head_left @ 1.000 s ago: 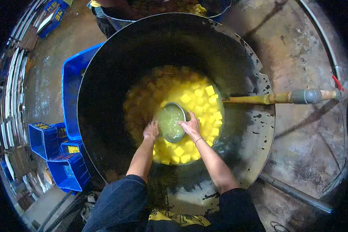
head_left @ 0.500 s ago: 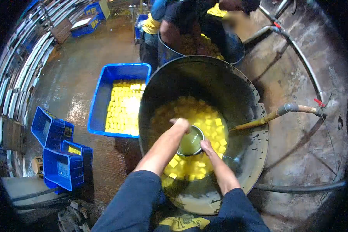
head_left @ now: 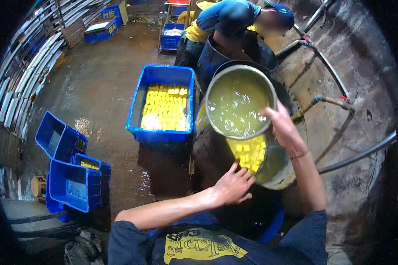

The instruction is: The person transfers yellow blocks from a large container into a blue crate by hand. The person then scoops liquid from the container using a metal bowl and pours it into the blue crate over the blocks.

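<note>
My right hand (head_left: 286, 128) grips the rim of a round metal pot (head_left: 272, 88), thumb over the edge. Cloudy yellow-green liquid (head_left: 239, 104) fills much of the pot, which is raised above the large drum (head_left: 276, 179). My left hand (head_left: 235, 185) is nearer my body, below the pot in view, its fingers apart and holding nothing. Yellow blocks (head_left: 250, 154) show in the drum beneath the pot; the pot hides the others.
Left of the drum stands a blue crate (head_left: 161, 134) with rows of yellow blocks. More blue crates (head_left: 68, 185) are at lower left. A person (head_left: 227, 20) bends over another drum (head_left: 210, 55) ahead. Pipes (head_left: 331, 66) run along the right.
The pot has risen from among the blocks in the drum, now holding liquid. My left hand has let go of it and moved back toward me. My right hand still holds the rim.
</note>
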Available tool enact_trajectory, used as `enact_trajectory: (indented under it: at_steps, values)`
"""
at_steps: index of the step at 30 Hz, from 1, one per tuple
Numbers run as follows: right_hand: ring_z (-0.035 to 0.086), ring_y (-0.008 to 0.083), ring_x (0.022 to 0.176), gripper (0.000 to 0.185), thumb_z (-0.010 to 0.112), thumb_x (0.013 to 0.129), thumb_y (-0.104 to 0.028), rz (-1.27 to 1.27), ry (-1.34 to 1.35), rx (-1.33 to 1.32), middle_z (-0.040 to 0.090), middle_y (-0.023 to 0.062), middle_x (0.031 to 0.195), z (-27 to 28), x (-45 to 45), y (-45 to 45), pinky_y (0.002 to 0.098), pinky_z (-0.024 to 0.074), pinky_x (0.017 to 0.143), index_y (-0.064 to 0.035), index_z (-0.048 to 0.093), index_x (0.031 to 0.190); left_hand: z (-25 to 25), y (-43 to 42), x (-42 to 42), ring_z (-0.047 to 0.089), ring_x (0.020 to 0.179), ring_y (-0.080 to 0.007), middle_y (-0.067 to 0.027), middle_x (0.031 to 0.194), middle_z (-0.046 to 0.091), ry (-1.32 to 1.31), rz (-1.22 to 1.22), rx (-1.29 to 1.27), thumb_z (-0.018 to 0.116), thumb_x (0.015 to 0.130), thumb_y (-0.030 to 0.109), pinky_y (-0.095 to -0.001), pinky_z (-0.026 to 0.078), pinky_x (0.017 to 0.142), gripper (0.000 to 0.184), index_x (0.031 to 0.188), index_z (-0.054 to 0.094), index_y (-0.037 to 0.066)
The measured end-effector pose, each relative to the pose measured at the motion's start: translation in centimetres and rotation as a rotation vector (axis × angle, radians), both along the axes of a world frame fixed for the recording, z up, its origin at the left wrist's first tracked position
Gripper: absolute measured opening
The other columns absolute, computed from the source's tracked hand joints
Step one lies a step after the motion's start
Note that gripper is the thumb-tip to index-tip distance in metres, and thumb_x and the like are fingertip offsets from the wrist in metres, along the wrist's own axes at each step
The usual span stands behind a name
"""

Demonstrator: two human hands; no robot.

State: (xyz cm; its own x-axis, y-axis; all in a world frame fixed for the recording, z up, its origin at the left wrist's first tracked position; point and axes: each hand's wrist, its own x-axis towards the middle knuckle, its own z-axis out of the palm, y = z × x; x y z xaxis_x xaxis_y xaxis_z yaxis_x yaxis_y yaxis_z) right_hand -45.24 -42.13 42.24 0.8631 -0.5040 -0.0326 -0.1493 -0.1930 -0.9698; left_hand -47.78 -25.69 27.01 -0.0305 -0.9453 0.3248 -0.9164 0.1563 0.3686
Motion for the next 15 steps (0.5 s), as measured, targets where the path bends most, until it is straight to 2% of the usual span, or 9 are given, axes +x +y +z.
enact_trajectory:
  at_steps: [1, 4, 5, 6, 8, 10, 12, 13, 15]
  values:
    - [0.057, 0.0171, 0.091, 0.053, 0.054, 0.079, -0.007, 0.032, -0.009, -0.016, 0.054, 0.0091, 0.113, 1.1, 0.9, 3.2, 0.0287, 0.0472, 0.084, -0.0016, 0.042, 0.13, -0.6, 0.3, 0.0, 0.047, 0.113, -0.0261, -0.0107, 0.109, 0.054, 0.006, 0.002, -0.041, 0.051, 0.085, 0.045, -0.0553, 0.022, 0.105, 0.053, 0.121, 0.048, 0.005]
    - [0.048, 0.0258, 0.109, 0.07, 0.069, 0.069, -0.015, 0.03, -0.105, -0.582, 0.049, 0.0159, 0.117, -0.3, 3.7, 10.7, 0.0366, 0.0392, 0.096, -0.0077, 0.041, 0.133, -0.5, 1.0, -0.5, 0.048, 0.111, -0.0251, -0.0101, 0.108, 0.054, 0.069, 0.042, -0.096, 0.06, 0.079, 0.036, -0.0533, 0.022, 0.106, 0.045, 0.111, 0.051, 0.005]
    - [0.045, 0.0282, 0.111, 0.072, 0.072, 0.07, -0.016, -0.003, -0.117, -0.788, 0.045, 0.016, 0.118, -0.9, 3.7, 13.4, 0.0396, 0.0364, 0.099, -0.0109, 0.04, 0.135, -1.0, 1.3, -0.6, 0.044, 0.115, -0.0244, -0.0096, 0.114, 0.049, 0.114, 0.038, -0.156, 0.063, 0.076, 0.039, -0.0518, 0.02, 0.107, 0.055, 0.117, 0.049, 0.006]
    - [0.042, 0.031, 0.113, 0.076, 0.074, 0.067, -0.02, 0.01, -0.163, -0.86, 0.044, 0.0172, 0.118, -1.4, 3.7, 15.8, 0.0415, 0.0357, 0.098, -0.0124, 0.041, 0.134, -2.9, 0.3, -0.8, 0.045, 0.111, -0.0224, -0.0062, 0.113, 0.05, 0.032, 0.038, -0.141, 0.056, 0.079, 0.037, -0.0531, 0.024, 0.104, 0.044, 0.113, 0.049, 0.01]
    - [0.038, 0.0346, 0.114, 0.08, 0.078, 0.063, -0.024, -0.02, -0.302, -1.006, 0.041, 0.0183, 0.119, -1.2, 2.3, 16.9, 0.044, 0.0348, 0.098, -0.0135, 0.042, 0.134, -1.8, 0.2, -0.1, 0.042, 0.111, -0.0222, -0.0081, 0.12, 0.044, -0.015, -0.029, 0.088, 0.062, 0.078, 0.027, -0.04, 0.034, 0.096, 0.045, 0.116, 0.047, 0.008]
    - [0.04, 0.0335, 0.114, 0.083, 0.08, 0.059, -0.015, -0.151, -0.362, -1.148, 0.04, 0.0168, 0.121, 0.9, -1.2, 15.2, 0.0445, 0.0341, 0.098, -0.0083, 0.041, 0.132, -7.5, -2.3, -0.4, 0.046, 0.103, -0.0213, -0.0083, 0.111, 0.05, -0.551, 0.109, -0.24, 0.061, 0.079, 0.026, -0.0378, 0.036, 0.089, 0.037, 0.11, 0.052, 0.009]
    - [0.043, 0.0287, 0.116, 0.078, 0.074, 0.067, -0.014, -0.411, -0.566, -0.74, 0.041, 0.0144, 0.128, 0.5, -6.7, 11.4, 0.0402, 0.0353, 0.1, -0.0001, 0.036, 0.134, -0.9, -0.4, 0.7, 0.053, 0.095, -0.0225, -0.0078, 0.096, 0.057, -0.118, 0.003, -0.215, 0.059, 0.081, 0.029, -0.0415, 0.036, 0.089, 0.028, 0.1, 0.058, 0.009]
    - [0.042, 0.0274, 0.12, 0.076, 0.069, 0.072, -0.012, -0.626, -0.222, -1.018, 0.041, 0.0165, 0.131, 2.5, -11.3, 10.8, 0.038, 0.0354, 0.101, 0.0006, 0.032, 0.137, 0.7, -0.5, 1.4, 0.056, 0.091, -0.0231, -0.0076, 0.088, 0.06, 0.098, -0.043, -0.195, 0.058, 0.082, 0.031, -0.0433, 0.036, 0.089, 0.025, 0.094, 0.061, 0.009]
    - [0.04, 0.0274, 0.122, 0.069, 0.066, 0.075, -0.008, -1.053, -0.166, -0.731, 0.04, 0.0169, 0.134, 0.2, -21.1, 8.4, 0.0391, 0.032, 0.103, 0.0014, 0.034, 0.136, -0.3, -2.3, 2.7, 0.056, 0.082, -0.0225, -0.0049, 0.082, 0.063, 0.257, -0.108, -0.265, 0.059, 0.084, 0.03, -0.0413, 0.035, 0.088, 0.021, 0.089, 0.062, 0.009]
